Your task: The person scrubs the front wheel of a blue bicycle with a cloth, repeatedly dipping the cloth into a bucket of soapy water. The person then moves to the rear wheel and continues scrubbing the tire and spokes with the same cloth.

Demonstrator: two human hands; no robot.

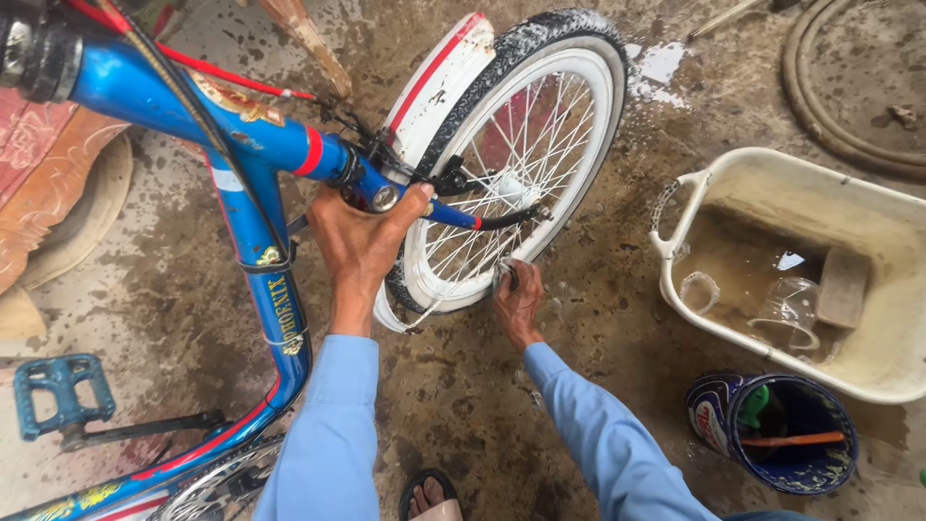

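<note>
Two hands [362, 241] [519, 301] on one bicycle wheel [516, 145] (one tub [868, 376] nearby)

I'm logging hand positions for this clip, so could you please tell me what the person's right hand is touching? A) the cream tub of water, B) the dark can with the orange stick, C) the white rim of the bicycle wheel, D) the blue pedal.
C: the right hand rests against the lower part of the white rim of the wheel, while the left hand grips the blue frame near the fork.
</note>
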